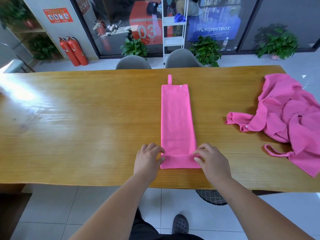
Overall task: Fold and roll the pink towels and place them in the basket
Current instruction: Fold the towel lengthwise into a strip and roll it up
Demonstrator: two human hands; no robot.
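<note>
On the wooden table (86,118), left hand (148,160) and right hand (212,161) pinch opposite sides of the folded pink towel (176,118) at its turned-over near end, its long axis running straight away from both.

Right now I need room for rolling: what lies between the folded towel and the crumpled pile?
Only bare tabletop, in the head view, between the folded towel and the crumpled pile.

- One long folded pink cloth towel (176,118) on one wooden surface (86,110).
- One crumpled heap of pink towels (290,115); their number I cannot tell.
- Two bare hands: left hand (149,159), right hand (211,160).
- Two red fire extinguishers (66,51) (77,51).
- Two grey round-backed chairs (133,62) (181,58).
- Three green potted plants (134,47) (207,49) (277,43) on the floor.
- One tall white shelf rack (174,41).
</note>
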